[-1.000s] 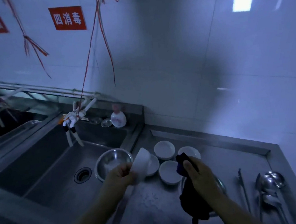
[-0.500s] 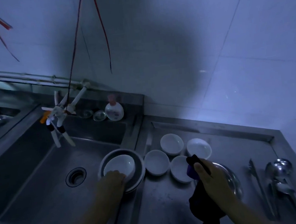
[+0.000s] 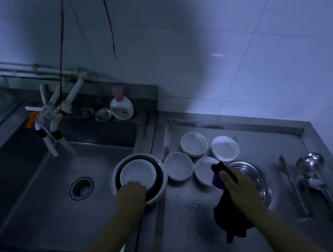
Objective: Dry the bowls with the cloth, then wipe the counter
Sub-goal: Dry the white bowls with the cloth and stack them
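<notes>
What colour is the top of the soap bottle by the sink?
Pink. The soap bottle shows in the head view, its body white.

The left hand is stretched forward on a bare forearm, back upward, with its fingers curled over the near rim of a white ceramic bowl. The right hand is held closed around a dark bunched cloth, thumb laid on top.

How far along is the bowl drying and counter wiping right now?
Four white bowls sit upright on the counter, possibly dried. The left hand holds a fifth bowl inside the metal basin; the right hand grips the cloth. Counter wiping remains.
</notes>
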The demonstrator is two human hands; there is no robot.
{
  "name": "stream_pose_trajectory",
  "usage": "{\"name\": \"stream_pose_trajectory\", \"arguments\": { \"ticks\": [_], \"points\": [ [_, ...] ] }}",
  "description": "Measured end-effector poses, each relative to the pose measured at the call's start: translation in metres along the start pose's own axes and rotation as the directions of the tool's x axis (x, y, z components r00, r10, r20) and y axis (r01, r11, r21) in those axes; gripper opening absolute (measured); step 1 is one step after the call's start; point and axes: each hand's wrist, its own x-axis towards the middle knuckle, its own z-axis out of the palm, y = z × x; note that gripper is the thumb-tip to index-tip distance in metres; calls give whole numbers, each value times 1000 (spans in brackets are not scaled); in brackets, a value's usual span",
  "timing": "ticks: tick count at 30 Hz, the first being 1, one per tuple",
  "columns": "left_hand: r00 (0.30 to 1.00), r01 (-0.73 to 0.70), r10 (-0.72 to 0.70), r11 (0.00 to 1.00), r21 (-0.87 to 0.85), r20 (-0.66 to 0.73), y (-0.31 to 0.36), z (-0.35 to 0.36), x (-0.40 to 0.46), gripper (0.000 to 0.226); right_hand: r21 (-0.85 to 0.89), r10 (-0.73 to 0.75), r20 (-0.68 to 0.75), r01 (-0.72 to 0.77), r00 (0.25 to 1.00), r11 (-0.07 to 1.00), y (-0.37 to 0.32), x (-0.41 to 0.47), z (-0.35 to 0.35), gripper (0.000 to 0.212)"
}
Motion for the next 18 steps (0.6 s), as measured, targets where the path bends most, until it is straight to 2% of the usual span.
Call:
{"name": "stream_pose_trajectory", "arguments": {
  "ticks": [1, 3, 8, 11, 13, 15, 18],
  "points": [
    [1000, 31, -31, 1000, -5, -1, 0, 0, 5, 42, -4, 7, -2, -7, 1000, 1000, -1, 0, 1, 23],
    [1000, 15, -14, 999, 49, -16, -4, 2, 6, 43, 5, 13, -8, -13, 1000, 1000, 0, -1, 2, 23],
    [997, -19, 24, 998, 61, -69, 0, -2, 7, 43, 61, 26, -39, -23, 999, 998, 1, -2, -2, 22],
    [980, -33, 42, 998, 48, -195, 12, -10, 12, 37, 80, 19, -78, -13, 997, 997, -1, -4, -11, 23],
    [969, -55, 48, 998, -25, -242, 32, -14, 18, 31, 86, 19, -103, -11, 994, 996, -1, -5, -17, 26],
    [973, -92, 61, 987, -133, -223, 58, -13, 24, 21, 83, 31, -126, -20, 992, 996, 0, -6, -24, 24],
    [997, -70, 57, 952, -297, -54, 93, 10, 37, 24, 102, 43, -148, -28, 988, 994, 1, -6, -34, 22]
  ]
}}
